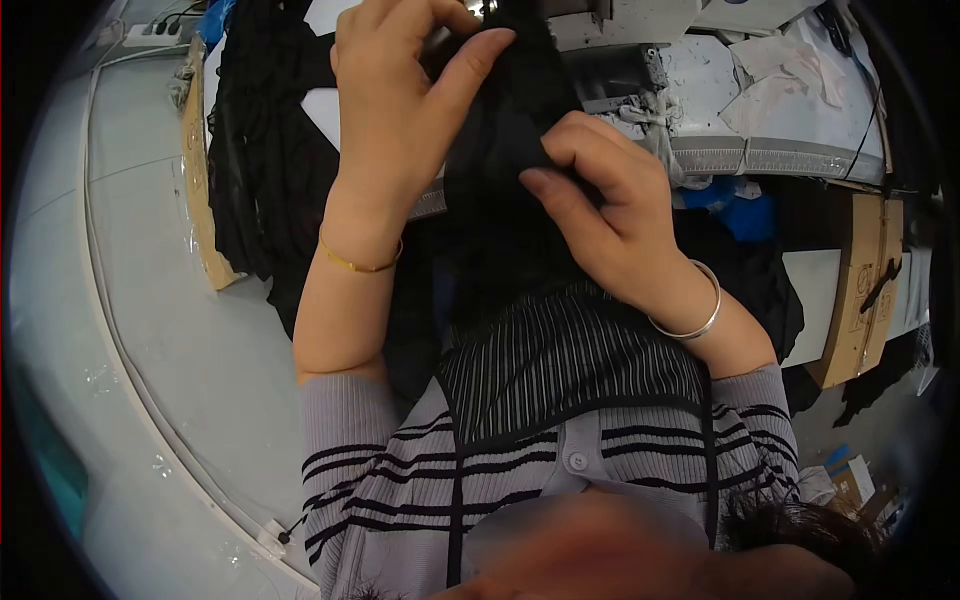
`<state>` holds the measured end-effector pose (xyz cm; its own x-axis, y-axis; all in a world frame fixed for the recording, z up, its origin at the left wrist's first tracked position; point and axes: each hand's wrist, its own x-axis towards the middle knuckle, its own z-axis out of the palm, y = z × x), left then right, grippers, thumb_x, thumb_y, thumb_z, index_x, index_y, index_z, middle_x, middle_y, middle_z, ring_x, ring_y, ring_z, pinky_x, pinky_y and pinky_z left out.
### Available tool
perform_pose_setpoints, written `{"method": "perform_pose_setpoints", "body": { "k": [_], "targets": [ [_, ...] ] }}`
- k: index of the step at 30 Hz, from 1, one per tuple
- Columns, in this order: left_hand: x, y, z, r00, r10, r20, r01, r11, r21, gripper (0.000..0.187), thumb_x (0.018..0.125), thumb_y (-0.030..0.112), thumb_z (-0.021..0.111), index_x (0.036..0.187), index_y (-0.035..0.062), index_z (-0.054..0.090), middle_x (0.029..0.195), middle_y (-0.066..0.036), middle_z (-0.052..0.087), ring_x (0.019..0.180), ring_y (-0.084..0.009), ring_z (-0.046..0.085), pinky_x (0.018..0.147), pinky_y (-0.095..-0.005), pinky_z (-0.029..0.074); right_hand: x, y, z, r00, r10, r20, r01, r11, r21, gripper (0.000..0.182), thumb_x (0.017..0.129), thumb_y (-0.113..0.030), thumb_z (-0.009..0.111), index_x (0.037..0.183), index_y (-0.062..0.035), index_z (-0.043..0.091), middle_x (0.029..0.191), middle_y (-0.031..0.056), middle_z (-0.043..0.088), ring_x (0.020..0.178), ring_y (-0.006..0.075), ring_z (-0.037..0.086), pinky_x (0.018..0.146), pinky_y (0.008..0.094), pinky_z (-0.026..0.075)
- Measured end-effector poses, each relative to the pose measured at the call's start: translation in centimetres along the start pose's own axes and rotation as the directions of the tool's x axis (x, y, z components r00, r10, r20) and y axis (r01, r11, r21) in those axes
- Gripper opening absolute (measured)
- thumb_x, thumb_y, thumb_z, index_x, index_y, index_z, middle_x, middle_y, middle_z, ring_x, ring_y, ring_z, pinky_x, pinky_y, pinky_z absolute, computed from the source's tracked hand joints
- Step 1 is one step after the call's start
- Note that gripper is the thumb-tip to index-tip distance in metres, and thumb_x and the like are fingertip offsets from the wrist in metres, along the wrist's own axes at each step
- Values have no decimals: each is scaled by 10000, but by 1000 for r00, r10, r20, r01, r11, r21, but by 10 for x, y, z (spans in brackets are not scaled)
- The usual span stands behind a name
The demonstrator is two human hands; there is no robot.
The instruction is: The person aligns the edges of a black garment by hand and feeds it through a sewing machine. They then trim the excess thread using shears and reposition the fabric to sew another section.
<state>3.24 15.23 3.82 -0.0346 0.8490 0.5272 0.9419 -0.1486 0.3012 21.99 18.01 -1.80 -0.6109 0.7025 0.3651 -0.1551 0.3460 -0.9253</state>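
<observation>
Black fabric (500,130) stretches down from the top middle of the view toward my striped apron. My left hand (405,90) is at the top centre, over the left side of this fabric, with its thumb pointing right; its fingertips are partly hidden near a small bright light, and what they hold cannot be made out. At the fabric's right edge, my right hand (610,200) has its index finger and thumb bent around the cloth. More black fabric (262,150) hangs in folds left of my left hand.
A measuring tape strip (790,160) runs along the white table edge at the right. Paper scraps (790,75) lie behind it. Cardboard (865,285) stands at the right, another piece (200,190) at the left. A blue bag (740,212) sits below the table edge.
</observation>
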Motion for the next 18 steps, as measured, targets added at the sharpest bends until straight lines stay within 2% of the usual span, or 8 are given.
{"method": "perform_pose_setpoints", "body": {
  "k": [3,6,8,10,12,14,15,18],
  "targets": [
    [-24,-12,7,993,-10,-114,1,997,-80,153,888,64,763,947,13,631,903,-51,625,739,-157,595,713,-251,476,0,-9,-8,988,-126,92,124,992,25,144,811,-17,756,934,-16,680,999,92,650,633,180,515,588,276,439],
    [-50,1,-5,976,-152,-153,119,972,-202,156,897,24,750,934,21,598,862,-55,620,718,-153,591,680,-250,477,9,-20,-14,957,-177,230,156,982,106,120,815,-9,709,915,6,644,1377,221,512,770,179,564,701,263,443],
    [-70,4,-8,934,-357,-23,263,728,-633,171,930,29,725,1024,27,582,933,-42,656,807,-115,626,728,-236,503,14,-13,-7,978,-102,184,111,993,-39,116,841,-27,699,941,12,657,1317,221,563,790,189,584,724,262,448],
    [-80,10,-13,895,-443,43,320,573,-755,207,938,14,711,1088,25,569,982,-42,668,850,-103,636,764,-234,517,11,-4,1,978,-58,201,62,998,-14,99,864,-28,680,950,18,661,1113,173,646,783,186,593,732,253,445],
    [-89,17,-17,846,-519,121,359,387,-849,251,945,-1,697,1152,23,556,1031,-41,680,893,-91,646,801,-233,531,6,-6,3,901,279,331,-354,915,193,102,865,-24,670,960,13,673,974,128,674,752,255,634,686,322,498],
    [-90,22,-25,716,-617,328,473,82,-877,374,949,-20,686,1275,11,505,1084,-48,692,935,-83,656,858,-219,533,7,-5,6,936,157,314,-199,974,108,97,862,-19,659,953,13,670,892,112,657,746,255,637,678,322,496],
    [-90,23,-28,706,-627,329,475,76,-877,374,949,-20,686,1275,11,505,1084,-48,692,935,-83,656,858,-219,533,7,-4,8,954,24,298,-31,999,21,92,860,-13,649,946,13,666,810,96,640,741,255,641,671,322,495],
    [-96,17,-36,718,-580,385,473,2,-881,404,864,-77,724,1227,22,576,1039,-57,690,863,-100,659,775,-228,545,3,-7,11,952,-42,304,60,997,-52,105,841,-2,647,943,8,667,822,103,621,727,260,633,653,329,493]
  ]
}}
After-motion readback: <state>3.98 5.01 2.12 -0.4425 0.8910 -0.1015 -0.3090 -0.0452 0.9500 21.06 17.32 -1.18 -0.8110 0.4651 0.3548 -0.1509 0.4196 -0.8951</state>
